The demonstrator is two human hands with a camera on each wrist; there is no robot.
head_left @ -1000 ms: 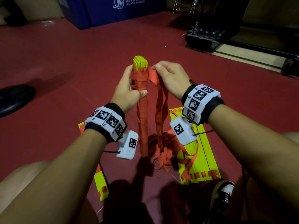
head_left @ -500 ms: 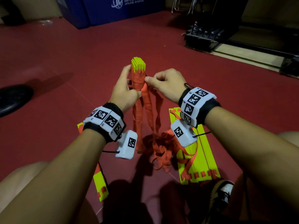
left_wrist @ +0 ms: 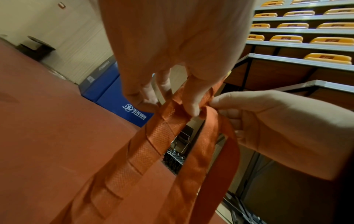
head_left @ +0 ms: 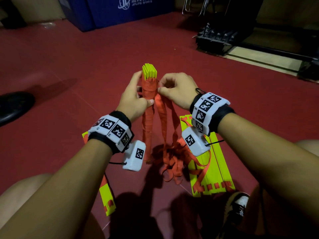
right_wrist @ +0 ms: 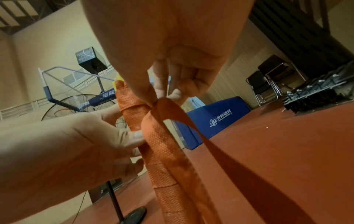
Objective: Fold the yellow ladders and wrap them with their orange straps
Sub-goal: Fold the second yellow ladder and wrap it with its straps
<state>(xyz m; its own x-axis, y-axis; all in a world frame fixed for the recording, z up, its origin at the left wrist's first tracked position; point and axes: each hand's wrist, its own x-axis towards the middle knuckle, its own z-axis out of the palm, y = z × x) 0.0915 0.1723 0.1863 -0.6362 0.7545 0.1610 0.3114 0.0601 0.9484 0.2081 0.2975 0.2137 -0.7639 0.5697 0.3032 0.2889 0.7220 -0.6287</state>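
A folded yellow ladder bundle (head_left: 149,71) stands upright in front of me, wound in orange strap (head_left: 148,118) with only its yellow tips showing. My left hand (head_left: 136,99) grips the bundle from the left, thumb pressed on the wrapping (right_wrist: 132,116). My right hand (head_left: 174,90) pinches the loose orange strap (left_wrist: 206,121) against the bundle's right side near the top. The free strap ends (head_left: 172,161) hang down in a tangle on the floor.
Another folded yellow ladder (head_left: 212,169) lies flat on the red floor under my right wrist, a third (head_left: 107,202) under my left forearm. A blue padded base (head_left: 120,12) stands far ahead, black racks (head_left: 217,38) at the back right, a dark shoe (head_left: 13,107) at left.
My right hand has brought the strap down and in from the top right of the bundle and now pinches it tight against the bundle's side. The left hand keeps its grip.
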